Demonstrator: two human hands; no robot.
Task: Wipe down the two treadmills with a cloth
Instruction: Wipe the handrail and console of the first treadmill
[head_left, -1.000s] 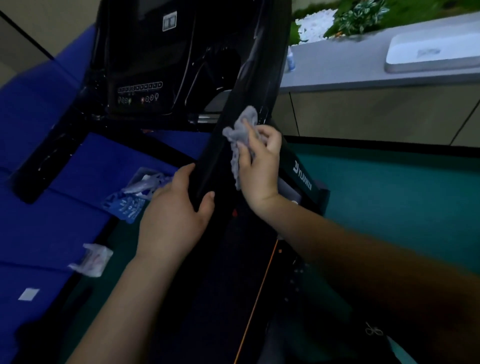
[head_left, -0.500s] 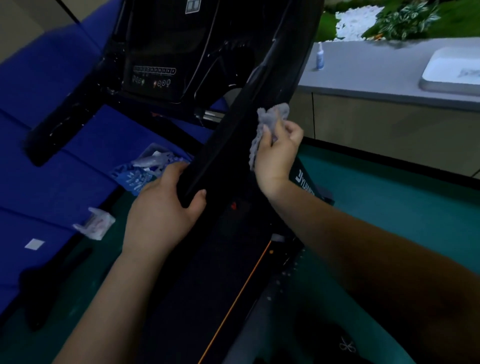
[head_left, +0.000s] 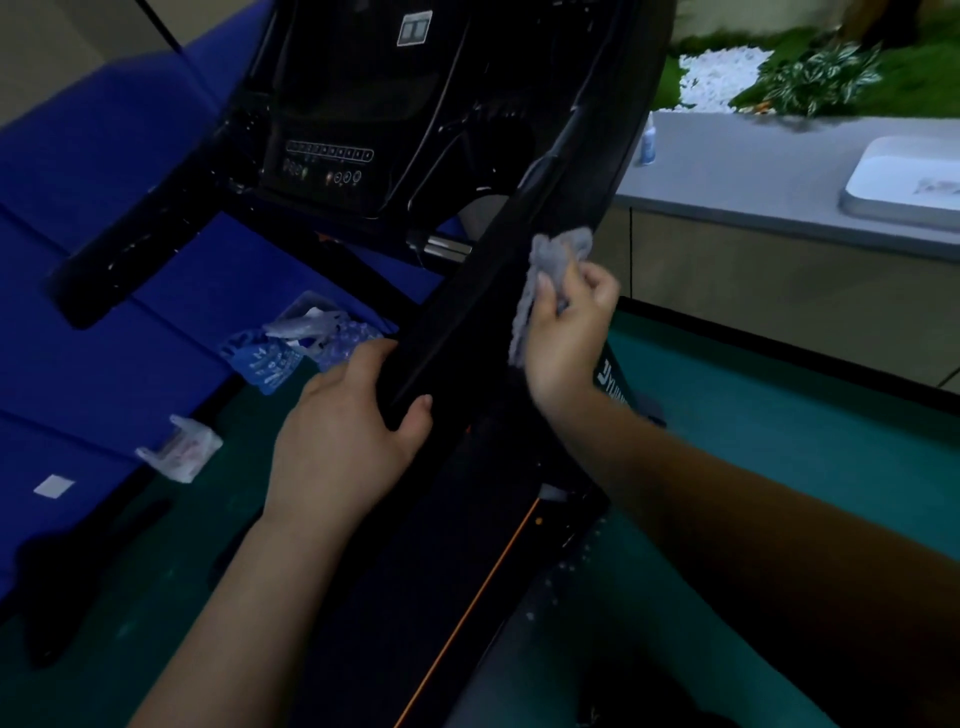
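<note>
A black treadmill (head_left: 363, 104) fills the middle of the view, its console with small lit buttons at the top. Its right upright bar (head_left: 483, 312) slants down toward me. My left hand (head_left: 348, 436) grips the lower part of that bar, thumb on the right side. My right hand (head_left: 569, 343) holds a crumpled grey cloth (head_left: 550, 265) against the bar's right face, just above my left hand. The running belt (head_left: 415, 597) with an orange stripe lies below. Only one treadmill is in sight.
Blue mats (head_left: 93, 260) lie at the left, with a blue-printed plastic bag (head_left: 291, 343) and a small clear packet (head_left: 182, 452) on them. Green floor (head_left: 779, 441) spreads right. A grey counter (head_left: 753, 176) holds a small bottle (head_left: 647, 140) and a white tray (head_left: 909, 182).
My right hand has slid the cloth up the upright bar. My left hand has kept its grip on the bar. My head has shifted, bringing the counter more into view.
</note>
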